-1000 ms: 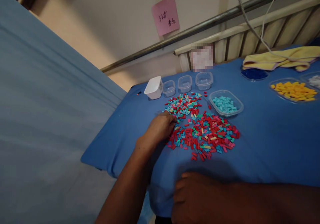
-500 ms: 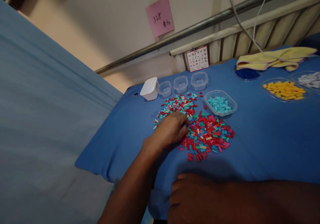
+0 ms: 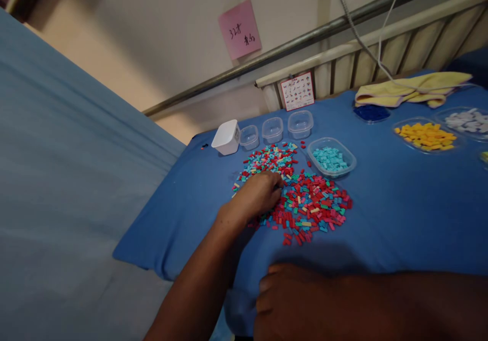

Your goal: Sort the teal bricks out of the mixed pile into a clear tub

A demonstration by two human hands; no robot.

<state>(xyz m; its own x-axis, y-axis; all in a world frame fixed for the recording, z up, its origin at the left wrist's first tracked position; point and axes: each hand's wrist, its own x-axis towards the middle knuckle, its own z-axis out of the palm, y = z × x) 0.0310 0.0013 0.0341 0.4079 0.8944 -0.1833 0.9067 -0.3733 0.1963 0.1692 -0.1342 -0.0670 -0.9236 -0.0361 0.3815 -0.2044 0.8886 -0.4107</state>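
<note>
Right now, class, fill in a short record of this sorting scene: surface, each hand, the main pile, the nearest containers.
Surface: blue cloth
Left hand: resting on the near-left side of the pile, fingers curled among the pieces
Right hand: lying on the cloth's near edge, away from the pile
Pile: small red, teal and yellow bricks, mixed
Tub of teal bricks: just beyond the pile
White box: far left, beside three small clear tubs

A blue cloth-covered table (image 3: 400, 214) carries a loose heap of small red, teal and yellow plastic bricks (image 3: 301, 198), a white plastic tub (image 3: 226, 137), three small clear tubs (image 3: 272, 129), a clear tray of light-blue bricks (image 3: 331, 157), and a folded yellow towel (image 3: 407, 89).
</note>
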